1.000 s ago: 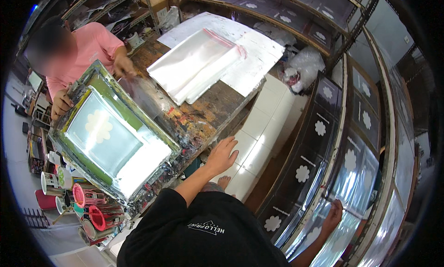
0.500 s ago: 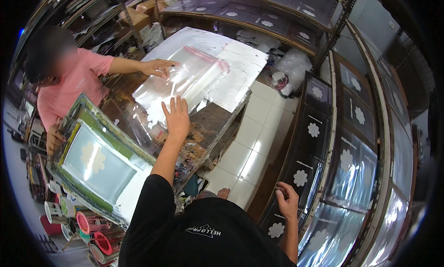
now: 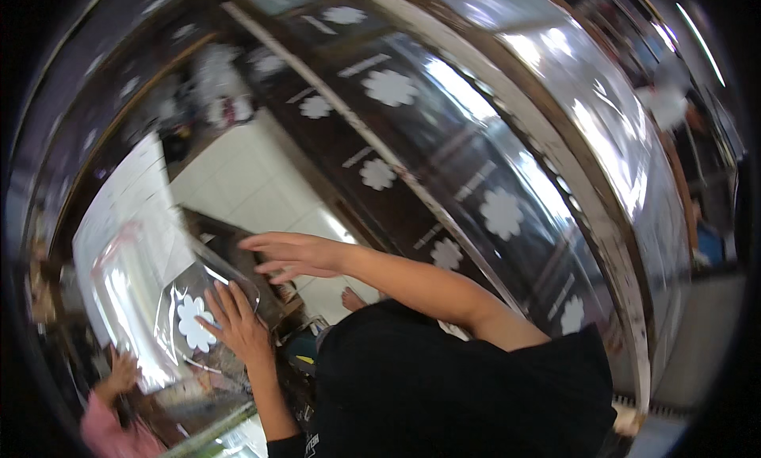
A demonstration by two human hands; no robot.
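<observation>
A clear plastic sheet [image 3: 176, 287] with a white flower print [image 3: 196, 324] lies bowed at the table's near edge, its rim curving up. My left hand [image 3: 238, 325] rests against it beside the flower, fingers stretched and apart, thumb over the print. Whether it bears any of the sheet's weight, I cannot tell. My right hand [image 3: 293, 253] reaches across to the left with fingers extended and nothing in them, just past the sheet's far right corner. Behind the sheet is a stack of clear plastic [image 3: 119, 287] on a white board [image 3: 131, 192].
A co-worker's hand [image 3: 123, 371] touches the plastic stack at lower left. Part of a printing screen frame [image 3: 218, 434] shows at the bottom. To the right stand long wooden racks [image 3: 412, 184] bearing flower-printed sheets. Pale floor tiles [image 3: 258, 168] lie between table and racks.
My view has swung right toward the racks. My right hand has come from beside the rack across to the table. A flower-printed sheet now bows up by my left hand.
</observation>
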